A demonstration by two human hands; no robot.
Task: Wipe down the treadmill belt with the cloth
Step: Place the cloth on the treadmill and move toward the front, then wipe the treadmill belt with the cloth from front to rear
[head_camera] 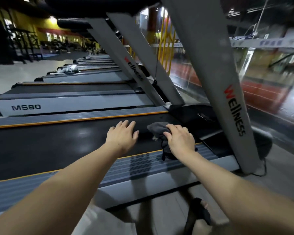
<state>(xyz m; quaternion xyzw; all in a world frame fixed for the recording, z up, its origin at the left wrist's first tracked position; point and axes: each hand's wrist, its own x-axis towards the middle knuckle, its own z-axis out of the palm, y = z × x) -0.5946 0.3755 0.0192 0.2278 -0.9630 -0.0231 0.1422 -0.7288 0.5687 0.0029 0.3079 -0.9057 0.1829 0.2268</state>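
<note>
The right hand (180,139) pressed a crumpled grey cloth (159,133) onto the black treadmill belt (58,143), fingers curled over it. The left hand (121,134) lay flat just beside it, fingers spread, holding nothing.

Gym hall, dim. A row of treadmills (71,99) ran back from the near grey upright (215,85) marked "WELLNESS", the closest one lettered "MS80". Left of that upright, pale glossy floor (15,73) stretched to a yellow wall (24,22) with a red band and lit windows (55,36). Dark weight racks (22,41) stood before that wall. Behind the upright, yellow railings (166,36). Right of the upright, glass panels (270,73) showed blurred red and white. Something light lay bundled on a far deck (70,69), too blurred to tell.
</note>
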